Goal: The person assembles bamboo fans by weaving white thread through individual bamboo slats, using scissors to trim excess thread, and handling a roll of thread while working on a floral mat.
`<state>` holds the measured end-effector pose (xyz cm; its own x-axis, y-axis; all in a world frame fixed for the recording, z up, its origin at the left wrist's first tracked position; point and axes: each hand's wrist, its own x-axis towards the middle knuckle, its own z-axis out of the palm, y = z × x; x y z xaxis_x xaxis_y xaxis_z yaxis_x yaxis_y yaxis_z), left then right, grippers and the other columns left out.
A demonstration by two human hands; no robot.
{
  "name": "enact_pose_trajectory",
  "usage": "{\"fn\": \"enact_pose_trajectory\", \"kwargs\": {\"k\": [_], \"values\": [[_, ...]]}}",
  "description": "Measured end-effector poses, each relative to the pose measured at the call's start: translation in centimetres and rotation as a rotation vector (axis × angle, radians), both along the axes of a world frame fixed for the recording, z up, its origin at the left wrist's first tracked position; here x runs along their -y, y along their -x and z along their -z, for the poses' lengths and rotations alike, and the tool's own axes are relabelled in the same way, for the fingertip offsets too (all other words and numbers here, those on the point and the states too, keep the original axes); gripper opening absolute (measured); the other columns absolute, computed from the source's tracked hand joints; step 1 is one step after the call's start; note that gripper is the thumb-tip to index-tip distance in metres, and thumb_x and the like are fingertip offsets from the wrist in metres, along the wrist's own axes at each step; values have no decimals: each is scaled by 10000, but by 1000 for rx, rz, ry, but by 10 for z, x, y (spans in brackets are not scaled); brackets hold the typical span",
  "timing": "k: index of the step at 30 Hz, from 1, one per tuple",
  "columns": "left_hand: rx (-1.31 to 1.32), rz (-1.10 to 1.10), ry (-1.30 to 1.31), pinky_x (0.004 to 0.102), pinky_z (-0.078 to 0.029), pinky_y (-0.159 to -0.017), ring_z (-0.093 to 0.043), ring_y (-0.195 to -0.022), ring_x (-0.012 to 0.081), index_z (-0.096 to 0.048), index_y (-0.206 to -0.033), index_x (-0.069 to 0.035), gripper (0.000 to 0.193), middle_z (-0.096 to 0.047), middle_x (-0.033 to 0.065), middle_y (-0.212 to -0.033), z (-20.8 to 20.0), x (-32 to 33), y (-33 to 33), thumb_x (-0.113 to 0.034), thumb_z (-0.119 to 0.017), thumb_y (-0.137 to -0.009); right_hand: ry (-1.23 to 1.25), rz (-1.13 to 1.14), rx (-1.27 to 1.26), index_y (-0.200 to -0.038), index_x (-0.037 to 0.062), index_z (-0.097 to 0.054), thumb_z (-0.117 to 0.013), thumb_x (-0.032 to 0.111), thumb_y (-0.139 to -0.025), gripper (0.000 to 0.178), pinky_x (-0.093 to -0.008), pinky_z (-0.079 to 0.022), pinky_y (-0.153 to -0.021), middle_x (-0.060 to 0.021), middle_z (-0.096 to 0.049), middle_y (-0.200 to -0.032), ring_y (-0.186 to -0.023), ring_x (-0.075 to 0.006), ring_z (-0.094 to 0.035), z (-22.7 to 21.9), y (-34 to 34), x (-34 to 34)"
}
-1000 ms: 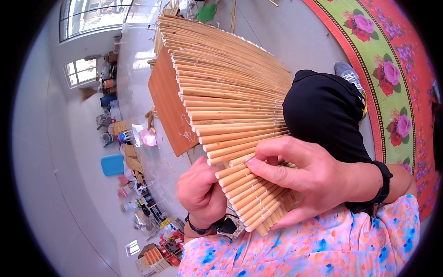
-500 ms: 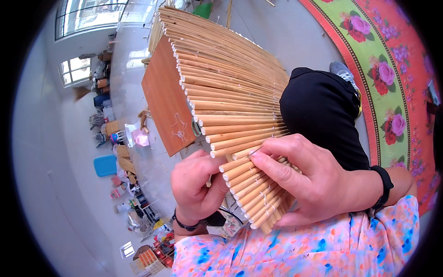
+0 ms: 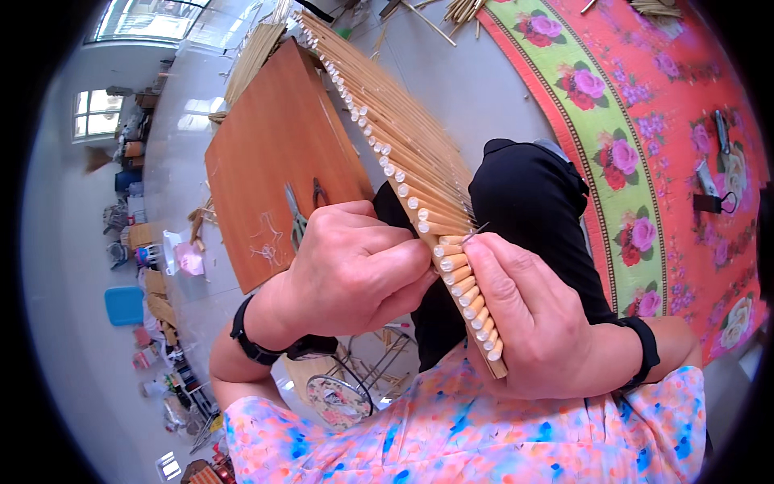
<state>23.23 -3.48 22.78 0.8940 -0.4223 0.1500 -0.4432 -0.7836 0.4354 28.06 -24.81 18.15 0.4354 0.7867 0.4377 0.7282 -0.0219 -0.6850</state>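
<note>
A mat of thin peeled sticks (image 3: 403, 121), bound side by side with white thread, runs from the far left to my lap, its cut ends toward the left. My right hand (image 3: 532, 315) grips the mat's near, folded part, thumb and fingers over the sticks. Beside its fingertips a thin needle (image 3: 477, 232) sticks up at the fold. On the other side my left hand (image 3: 355, 266) is closed, fingers curled against the stick ends; whatever it pinches is hidden. My black-clad knee (image 3: 524, 189) is under the mat.
Left of the mat, a brown wooden board (image 3: 266, 145) bears scissors (image 3: 296, 218), a dark-handled tool (image 3: 320, 192) and tangled white thread (image 3: 268, 246). A round-seated stool (image 3: 339, 399) stands below. At right, a flowered carpet (image 3: 625, 153) carries a small black tool (image 3: 708, 202).
The mat has turned to show its stick ends, and the view has shifted. My left hand has moved left and up relative to my right, uncovering more of itself. My right hand keeps its grip.
</note>
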Motion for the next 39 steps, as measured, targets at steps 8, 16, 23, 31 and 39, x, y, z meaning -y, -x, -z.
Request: {"fn": "enact_pose_trajectory", "kwargs": {"k": [8, 16, 23, 31, 39], "values": [[-12, 53, 22, 320, -307, -411, -423, -406, 207, -382, -576, -106, 312, -375, 7, -478, 3, -17, 18, -87, -679, -670, 43, -4, -111, -1162, -167, -467, -527, -38, -729, 456, -414, -510, -832, -310, -547, -1093, -992, -442, -590, -1, -2, 1], [18, -229, 225, 302, -338, -469, -463, -472, 201, -553, -722, -84, 134, -466, 17, -565, 11, -23, 78, -74, -685, -739, 75, -19, -70, -1205, -132, -462, -588, 10, -687, 552, -362, -508, -822, -278, -558, -1124, -996, -390, -599, -13, -13, -3], [256, -471, 477, 302, -318, -464, -482, -450, 179, -673, -897, -46, 153, -518, 26, -554, 38, 10, 73, -14, -682, -747, 227, 17, -144, -1059, -134, -534, -609, 36, -707, 398, -394, -484, -844, -287, -574, -1058, -985, -431, -587, -16, -4, 3], [298, -503, 388, 302, -316, -447, -529, -471, 182, -672, -874, -36, 152, -572, 44, -588, 49, 10, 68, -18, -693, -725, 155, -5, 26, -959, -105, -553, -588, 16, -714, 275, -399, -490, -717, -257, -577, -937, -799, -403, -582, -17, -2, -3], [337, -479, 412, 301, -319, -439, -535, -473, 181, -668, -850, -34, 146, -587, 43, -596, 51, 8, 64, -30, -709, -709, 220, 28, -51, -951, -112, -551, -577, 10, -716, 266, -406, -487, -710, -252, -569, -901, -777, -405, -579, -17, 0, 1]]}}
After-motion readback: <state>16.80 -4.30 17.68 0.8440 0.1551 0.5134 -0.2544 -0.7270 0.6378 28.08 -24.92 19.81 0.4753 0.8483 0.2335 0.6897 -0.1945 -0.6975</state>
